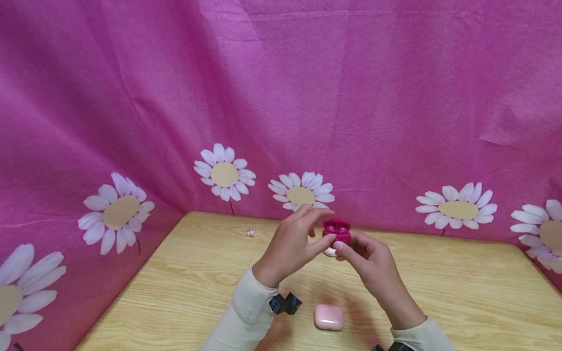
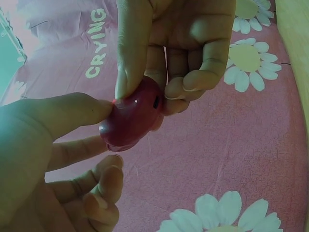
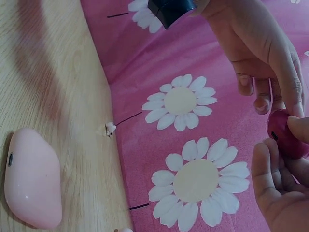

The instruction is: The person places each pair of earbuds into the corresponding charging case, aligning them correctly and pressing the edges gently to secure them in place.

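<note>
Both hands hold a small crimson earbud case (image 1: 337, 236) above the table, its lid raised in the head view. My left hand (image 1: 291, 239) has its thumb on the near side of the case and a finger behind it, as the left wrist view shows. With thumb and curled fingers, my right hand (image 1: 375, 265) grips the case from the right. The underside of the case (image 2: 133, 118) shows a dark charging port. Closer to me, a pale pink earbud case (image 1: 329, 317) lies closed on the table. Two tiny pale earbuds (image 1: 250, 233) rest near the back edge.
A wooden table (image 1: 184, 287) meets a pink cloth backdrop (image 1: 373, 122) printed with white daisies at the back and sides. Just below the crimson case a small white object (image 1: 330, 252) shows partly, its kind unclear. Black wrist cameras (image 1: 285, 303) sit at the cuffs.
</note>
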Tool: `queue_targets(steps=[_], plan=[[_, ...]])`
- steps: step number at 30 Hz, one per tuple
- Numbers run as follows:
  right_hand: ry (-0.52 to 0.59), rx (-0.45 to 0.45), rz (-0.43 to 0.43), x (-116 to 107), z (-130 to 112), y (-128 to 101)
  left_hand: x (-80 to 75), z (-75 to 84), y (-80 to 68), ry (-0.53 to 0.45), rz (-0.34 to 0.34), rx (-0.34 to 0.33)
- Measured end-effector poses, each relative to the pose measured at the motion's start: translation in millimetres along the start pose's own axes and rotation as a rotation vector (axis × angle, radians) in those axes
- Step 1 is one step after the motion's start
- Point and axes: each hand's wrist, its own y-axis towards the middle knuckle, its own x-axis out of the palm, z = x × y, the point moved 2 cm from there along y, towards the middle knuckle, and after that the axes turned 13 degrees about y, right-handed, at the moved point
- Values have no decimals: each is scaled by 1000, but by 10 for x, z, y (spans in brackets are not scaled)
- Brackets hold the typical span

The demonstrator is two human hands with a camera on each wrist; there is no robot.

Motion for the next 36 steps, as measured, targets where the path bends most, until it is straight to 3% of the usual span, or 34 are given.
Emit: queue_targets(steps=[16,22,36], plan=[[110,20,-15,-11,-44,-1,24,-20,-7,0,-40,-14],[166,-19,-36,-7,-50,-4,23,-22,-1,-5,-52,1],[159,-65,-47,-12,-56,4,44,-35,12,-98,-75,-29]])
